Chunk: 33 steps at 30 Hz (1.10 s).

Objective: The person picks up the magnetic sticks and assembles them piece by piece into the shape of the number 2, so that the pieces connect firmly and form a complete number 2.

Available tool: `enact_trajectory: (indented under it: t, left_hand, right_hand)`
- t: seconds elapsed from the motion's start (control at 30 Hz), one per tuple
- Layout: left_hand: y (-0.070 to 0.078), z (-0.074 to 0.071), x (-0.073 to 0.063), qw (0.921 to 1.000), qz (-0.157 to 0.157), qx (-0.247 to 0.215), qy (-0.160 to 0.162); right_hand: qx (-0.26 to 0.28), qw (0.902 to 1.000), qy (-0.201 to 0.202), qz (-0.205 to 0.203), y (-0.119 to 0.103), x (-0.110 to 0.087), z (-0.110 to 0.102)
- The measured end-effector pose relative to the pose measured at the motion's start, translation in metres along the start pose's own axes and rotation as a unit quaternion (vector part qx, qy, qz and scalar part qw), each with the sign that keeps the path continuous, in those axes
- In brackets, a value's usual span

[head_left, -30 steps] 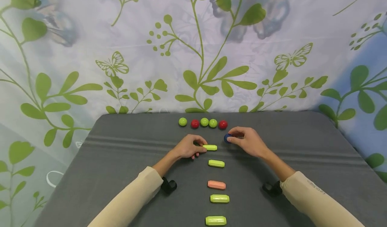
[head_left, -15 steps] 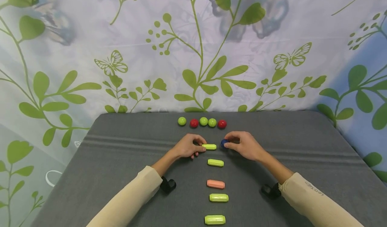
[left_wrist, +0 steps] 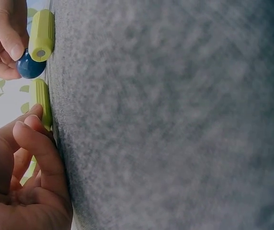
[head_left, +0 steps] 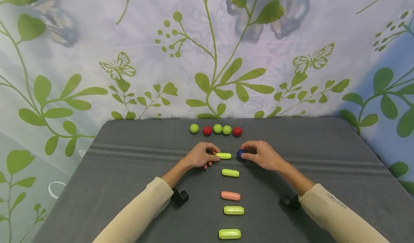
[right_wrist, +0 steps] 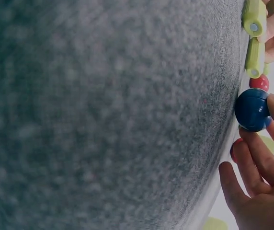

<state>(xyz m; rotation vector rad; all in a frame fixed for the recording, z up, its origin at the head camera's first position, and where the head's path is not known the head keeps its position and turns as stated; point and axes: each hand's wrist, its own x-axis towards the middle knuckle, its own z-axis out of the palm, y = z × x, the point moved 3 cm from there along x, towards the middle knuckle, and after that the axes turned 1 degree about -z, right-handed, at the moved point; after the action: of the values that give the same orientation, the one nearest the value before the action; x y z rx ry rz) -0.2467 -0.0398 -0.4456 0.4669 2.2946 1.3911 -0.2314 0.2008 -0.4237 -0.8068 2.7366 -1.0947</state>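
With thumb and fingers my left hand (head_left: 201,155) pinches the left end of a ribbed yellow-green rod (head_left: 225,156), the farthest in a column of rods. Just right of that rod, a glossy dark blue ball (head_left: 240,154) is pinched by my right hand (head_left: 263,156); a small gap separates ball and rod. The left wrist view shows the held rod (left_wrist: 41,100) low over the grey cloth, with the blue ball (left_wrist: 30,67) beyond. In the right wrist view, thumb and fingers grip the blue ball (right_wrist: 252,110) close to the cloth.
Nearer me lie a second green rod (head_left: 230,173), a salmon-pink rod (head_left: 230,196) and two more green rods (head_left: 234,210). Green balls (head_left: 194,128) and red balls (head_left: 237,131) line the far edge of the grey table (head_left: 129,178). A leaf-patterned curtain (head_left: 145,56) hangs behind.
Over the first half second my right hand brought the blue ball nearer to me and slightly left, level with the held rod. Since then both hands have stayed almost still.
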Motion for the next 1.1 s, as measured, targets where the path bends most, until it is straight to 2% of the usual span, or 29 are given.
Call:
enact_trajectory:
  t: [0.73,1.1]
  left_hand:
    - [0.004,0.002,0.000,0.9999,0.003,0.007,-0.012]
    - [0.012,0.006,0.003,0.9999,0.014,0.002,0.006]
  right_hand:
    - [-0.011,0.9999,-0.012,-0.002,0.000,-0.001,-0.001]
    - [-0.010,0.9998,-0.014,-0.003,0.000,0.000,-0.001]
